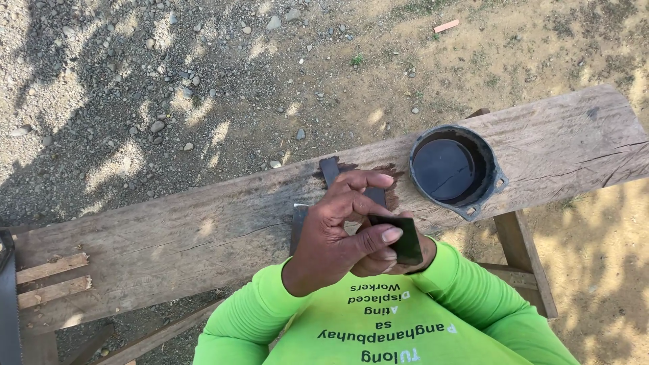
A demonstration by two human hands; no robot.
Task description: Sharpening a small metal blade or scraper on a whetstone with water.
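Observation:
My left hand [341,223] is curled over a small dark flat rectangular piece [407,238], with its thumb pressed on the piece's near edge. My right hand [378,262] lies mostly hidden under the left hand and supports the same piece from below. Both hands hover just above the near edge of a long weathered wooden plank [169,236]. Beneath them on the plank, a dark narrow bar [330,169] sits on a wet stain. A grey metal strip [299,223] pokes out to the left of my left hand.
A round black bowl [456,169] with dark liquid stands on the plank to the right of my hands. A saw blade [7,297] shows at the left edge. Gravel and dirt ground [169,81] lies beyond, with a small orange scrap [446,26].

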